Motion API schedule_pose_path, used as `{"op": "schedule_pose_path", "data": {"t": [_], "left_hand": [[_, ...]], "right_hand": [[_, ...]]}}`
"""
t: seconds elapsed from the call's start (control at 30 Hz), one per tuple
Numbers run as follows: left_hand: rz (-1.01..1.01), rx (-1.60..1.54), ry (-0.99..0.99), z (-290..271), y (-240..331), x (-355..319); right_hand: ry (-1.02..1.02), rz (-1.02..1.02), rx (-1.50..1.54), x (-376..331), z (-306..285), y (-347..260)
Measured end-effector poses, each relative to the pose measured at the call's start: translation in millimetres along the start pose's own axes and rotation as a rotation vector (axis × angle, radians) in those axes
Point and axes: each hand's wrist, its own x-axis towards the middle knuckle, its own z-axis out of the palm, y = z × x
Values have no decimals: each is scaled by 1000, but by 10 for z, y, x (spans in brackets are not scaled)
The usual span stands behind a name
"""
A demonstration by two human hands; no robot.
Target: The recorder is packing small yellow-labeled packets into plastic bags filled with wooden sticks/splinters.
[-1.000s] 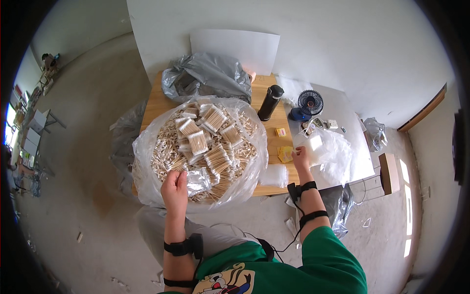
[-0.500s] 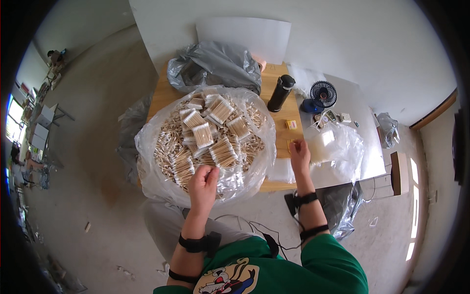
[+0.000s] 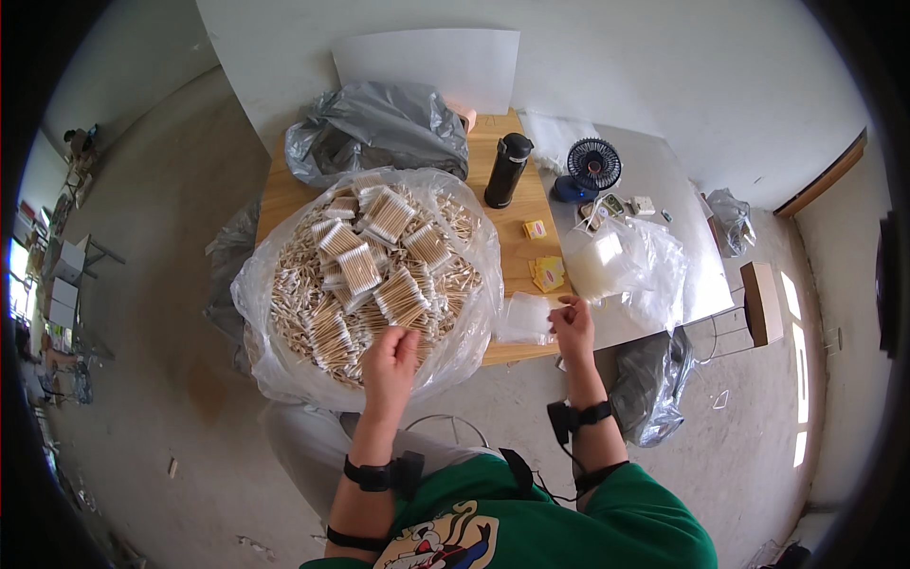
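Observation:
A large clear plastic bag (image 3: 256, 327) stands open on the wooden table, full of loose cotton swabs (image 3: 301, 284), with several bundles of swabs (image 3: 389, 216) on top. My left hand (image 3: 390, 368) is at the bag's near side, thumb and fingers pressed together; what they hold, if anything, cannot be made out. My right hand (image 3: 573, 330) is at the right edge of a stack of small clear plastic bags (image 3: 524, 317), thumb and forefinger apart. Just beyond the stack lie small yellow cards (image 3: 547, 273), and farther back a second yellow pile (image 3: 535, 229).
A black flask (image 3: 508, 171) stands on the wooden table (image 3: 485, 142) behind the yellow piles. Grey plastic sheeting (image 3: 379, 128) lies at the back. On the pale side table to the right are a small fan (image 3: 593, 166) and more clear plastic (image 3: 654, 270). An open carton (image 3: 761, 303) sits beyond.
My right hand has come back from the yellow cards to the clear bags, uncovering the cards. Shiny clear plastic beside my left hand no longer shows there. The whole view has shifted.

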Motion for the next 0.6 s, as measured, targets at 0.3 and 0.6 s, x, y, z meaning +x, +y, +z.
{"op": "schedule_pose_path", "data": {"t": [0.3, 0.6], "left_hand": [[-75, -22, 121, -375, -249, 107], [128, 356, 146, -703, -353, 513]], "right_hand": [[189, -554, -1294, 163, 391, 91], [-323, -430, -1444, 169, 586, 679]]}}
